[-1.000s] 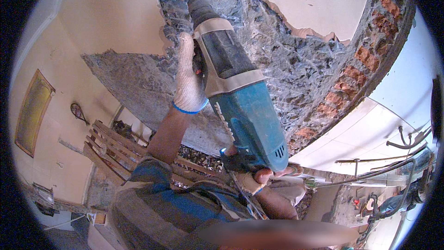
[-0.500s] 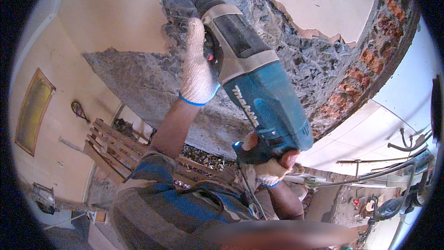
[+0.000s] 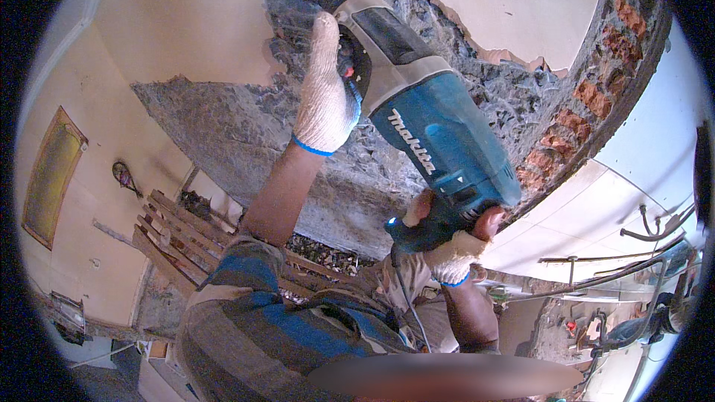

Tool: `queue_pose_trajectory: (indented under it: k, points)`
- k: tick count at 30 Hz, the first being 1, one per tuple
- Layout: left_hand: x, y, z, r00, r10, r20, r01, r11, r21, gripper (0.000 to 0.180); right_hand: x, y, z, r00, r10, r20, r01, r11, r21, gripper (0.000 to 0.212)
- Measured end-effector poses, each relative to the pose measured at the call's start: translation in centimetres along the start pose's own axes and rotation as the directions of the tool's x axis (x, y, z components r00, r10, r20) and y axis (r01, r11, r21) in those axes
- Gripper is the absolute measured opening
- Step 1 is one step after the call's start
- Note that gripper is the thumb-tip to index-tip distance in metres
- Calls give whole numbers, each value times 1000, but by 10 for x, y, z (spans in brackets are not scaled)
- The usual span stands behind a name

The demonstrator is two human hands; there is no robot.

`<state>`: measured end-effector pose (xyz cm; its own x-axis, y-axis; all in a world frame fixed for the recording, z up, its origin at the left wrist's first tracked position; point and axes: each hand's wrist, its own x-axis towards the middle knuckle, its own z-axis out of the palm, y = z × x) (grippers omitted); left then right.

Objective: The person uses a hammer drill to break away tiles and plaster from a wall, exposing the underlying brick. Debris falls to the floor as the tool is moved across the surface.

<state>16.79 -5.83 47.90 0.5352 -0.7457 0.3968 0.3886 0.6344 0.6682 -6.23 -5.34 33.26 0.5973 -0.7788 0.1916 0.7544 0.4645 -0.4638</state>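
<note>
A teal and grey rotary hammer (image 3: 447, 134) reaches up and left across the view, its black ribbed nose against broken grey masonry. The bit is lost in haze and masonry at the top. My left hand (image 3: 325, 97), in a white knit glove with blue cuff trim, is closed round the front side handle; its fingers are partly hidden behind the tool. My right hand (image 3: 453, 254), in a similar glove with bare fingertips, grips the black rear handle (image 3: 417, 237). A cord (image 3: 406, 294) hangs from that handle. The rough chipped patch (image 3: 514, 97) is bordered by cream plaster (image 3: 521, 0).
Exposed red brick (image 3: 573, 126) lines the curved edge at right. Below the wall lie rubble (image 3: 328, 251) and a slatted wooden pallet (image 3: 175, 234). Pipes and hoses (image 3: 655, 231) run along the right side. A framed yellowish panel (image 3: 53, 179) is on the left wall.
Both hands and the rotary hammer's body have shifted slightly to the right, and the left hand sits a little higher. Haze now shows round the nose. Both grips stay closed.
</note>
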Motion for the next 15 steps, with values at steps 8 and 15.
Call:
queue_pose_trajectory:
  k: [8, 15]
  points:
    - [6, 6, -29, 1000, 8, -26, 5, 894, 447, 62, 18, 44, 9, 998, -1, -61, -6, 994, -112, 116]
    - [10, 7, -45, 965, 173, 195, -261, 648, 716, 46, 42, 65, 6, 1000, 7, 13, -7, 1000, 11, 120]
